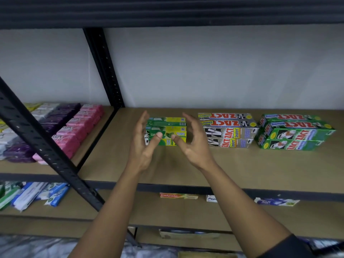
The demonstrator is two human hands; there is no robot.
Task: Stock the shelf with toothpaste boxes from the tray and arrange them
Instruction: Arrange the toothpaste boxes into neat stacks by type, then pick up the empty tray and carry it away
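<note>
Three toothpaste stacks on shelf; tray unseen, remainder unknown. Empty left hand and right hand flank green-yellow stack, fingers spread.

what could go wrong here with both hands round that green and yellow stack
1. The green-yellow stack sits in layers between the left hand and right hand; an uneven squeeze could skew or tip its upper boxes.
2. The silver stack lies just beyond the right hand; a wide outward move might nudge it out of line.
</note>
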